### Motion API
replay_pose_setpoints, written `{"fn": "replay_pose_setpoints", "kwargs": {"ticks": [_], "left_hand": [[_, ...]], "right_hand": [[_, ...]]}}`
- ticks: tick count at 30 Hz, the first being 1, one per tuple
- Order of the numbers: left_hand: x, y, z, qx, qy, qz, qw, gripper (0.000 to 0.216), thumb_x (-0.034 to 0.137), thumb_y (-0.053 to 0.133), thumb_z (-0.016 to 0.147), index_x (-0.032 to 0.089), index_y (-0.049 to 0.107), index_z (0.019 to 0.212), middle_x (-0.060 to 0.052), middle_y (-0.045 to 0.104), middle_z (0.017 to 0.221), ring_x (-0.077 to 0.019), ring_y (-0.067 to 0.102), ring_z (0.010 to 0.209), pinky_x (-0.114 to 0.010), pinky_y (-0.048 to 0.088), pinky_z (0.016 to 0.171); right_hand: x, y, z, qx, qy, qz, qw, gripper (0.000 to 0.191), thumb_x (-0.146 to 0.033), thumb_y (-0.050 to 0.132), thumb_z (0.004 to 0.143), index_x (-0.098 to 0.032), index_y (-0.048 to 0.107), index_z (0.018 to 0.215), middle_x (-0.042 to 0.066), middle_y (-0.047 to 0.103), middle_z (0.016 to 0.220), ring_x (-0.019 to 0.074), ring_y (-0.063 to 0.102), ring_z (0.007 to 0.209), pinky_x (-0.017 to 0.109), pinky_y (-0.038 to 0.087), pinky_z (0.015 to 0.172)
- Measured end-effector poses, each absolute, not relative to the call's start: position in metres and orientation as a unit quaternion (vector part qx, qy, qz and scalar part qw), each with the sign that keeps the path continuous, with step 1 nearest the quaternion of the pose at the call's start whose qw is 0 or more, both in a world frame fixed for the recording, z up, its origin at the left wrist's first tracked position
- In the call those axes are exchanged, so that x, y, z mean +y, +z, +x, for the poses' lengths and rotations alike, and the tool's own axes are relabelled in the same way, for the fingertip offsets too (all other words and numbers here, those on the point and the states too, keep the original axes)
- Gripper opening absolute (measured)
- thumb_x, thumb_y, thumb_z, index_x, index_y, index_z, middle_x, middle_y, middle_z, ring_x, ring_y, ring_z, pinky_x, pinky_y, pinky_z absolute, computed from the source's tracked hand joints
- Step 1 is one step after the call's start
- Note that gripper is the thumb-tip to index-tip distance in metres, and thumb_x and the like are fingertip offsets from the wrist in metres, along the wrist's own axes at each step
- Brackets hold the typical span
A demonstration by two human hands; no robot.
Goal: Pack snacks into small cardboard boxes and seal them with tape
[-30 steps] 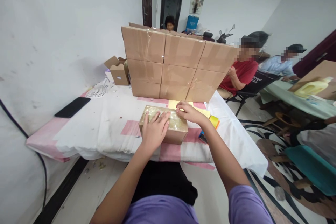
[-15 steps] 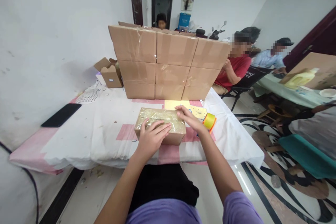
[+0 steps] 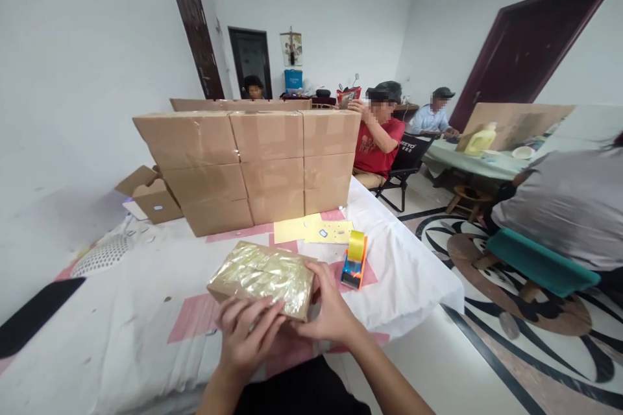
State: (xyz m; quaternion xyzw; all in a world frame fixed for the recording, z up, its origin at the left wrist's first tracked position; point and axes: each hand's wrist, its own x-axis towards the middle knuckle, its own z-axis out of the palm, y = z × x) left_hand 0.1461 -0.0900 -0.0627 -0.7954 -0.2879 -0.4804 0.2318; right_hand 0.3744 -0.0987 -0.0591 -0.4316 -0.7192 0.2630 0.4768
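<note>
A small cardboard box (image 3: 263,275) with its top covered in shiny clear tape is tilted up off the table (image 3: 146,298) near its front edge. My left hand (image 3: 248,334) grips the box's near side from below, fingers curled round the edge. My right hand (image 3: 331,311) clasps its right end, thumb on top. A tape dispenser (image 3: 354,259) with a yellow roll stands just right of the box.
A wall of stacked sealed cartons (image 3: 253,165) stands at the table's far side, yellow label sheets (image 3: 311,230) before it. An open small box (image 3: 148,194) sits far left, a black phone (image 3: 34,314) at the left edge. Seated people (image 3: 379,136) work to the right.
Both hands moved from lying flat on the box's top to gripping its near side and right end. The box has lifted, tilted and come closer to me. The camera swung right.
</note>
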Motion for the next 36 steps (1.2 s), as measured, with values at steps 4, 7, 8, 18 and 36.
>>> {"fn": "replay_pose_setpoints", "kwargs": {"ticks": [4, 7, 8, 18, 36], "left_hand": [[-0.081, -0.079, 0.156, -0.301, -0.541, -0.742, 0.256, 0.027, 0.007, 0.068, 0.084, 0.028, 0.072, 0.102, -0.009, 0.068, 0.099, -0.027, 0.057, 0.096, -0.045, 0.047, 0.091], [-0.063, -0.089, 0.166, -0.339, -0.532, -0.745, 0.215, 0.029, 0.003, 0.067, 0.083, 0.024, 0.068, 0.102, -0.01, 0.071, 0.101, -0.0268, 0.061, 0.098, -0.044, 0.048, 0.088], [-0.057, -0.092, 0.169, -0.344, -0.52, -0.756, 0.2, 0.028, 0.003, 0.065, 0.085, 0.024, 0.067, 0.103, -0.009, 0.072, 0.1, -0.0257, 0.063, 0.097, -0.043, 0.048, 0.088], [-0.035, -0.112, 0.177, -0.359, -0.45, -0.815, 0.075, 0.02, 0.011, 0.056, 0.095, 0.025, 0.067, 0.104, 0.001, 0.078, 0.09, -0.0171, 0.07, 0.08, -0.036, 0.047, 0.082], [-0.025, -0.103, 0.14, -0.39, -0.461, -0.795, -0.044, 0.016, 0.018, 0.056, 0.096, 0.025, 0.07, 0.093, 0.001, 0.076, 0.086, -0.0166, 0.069, 0.082, -0.032, 0.052, 0.078]], "right_hand": [[-0.091, -0.038, 0.41, -0.666, 0.199, -0.454, 0.557, 0.101, -0.044, 0.085, 0.063, -0.031, 0.025, 0.144, 0.015, 0.037, 0.142, 0.0412, 0.041, 0.137, 0.056, 0.042, 0.113], [-0.091, 0.002, 0.452, -0.591, 0.081, -0.492, 0.634, 0.094, -0.05, 0.08, 0.071, -0.029, 0.025, 0.145, 0.016, 0.034, 0.145, 0.0399, 0.037, 0.14, 0.055, 0.044, 0.111], [-0.092, 0.017, 0.467, -0.561, 0.041, -0.512, 0.649, 0.094, -0.05, 0.08, 0.072, -0.029, 0.025, 0.146, 0.015, 0.032, 0.147, 0.0391, 0.038, 0.14, 0.054, 0.046, 0.108], [-0.04, 0.008, 0.597, -0.447, -0.158, -0.687, 0.551, 0.102, -0.056, 0.08, 0.063, -0.017, 0.035, 0.146, 0.018, 0.042, 0.137, 0.0407, 0.041, 0.129, 0.057, 0.042, 0.103], [0.138, -0.063, 0.625, -0.467, 0.015, -0.741, 0.482, 0.143, -0.07, 0.081, 0.05, -0.008, 0.009, 0.156, 0.033, 0.009, 0.156, 0.0465, 0.018, 0.147, 0.057, 0.024, 0.116]]}}
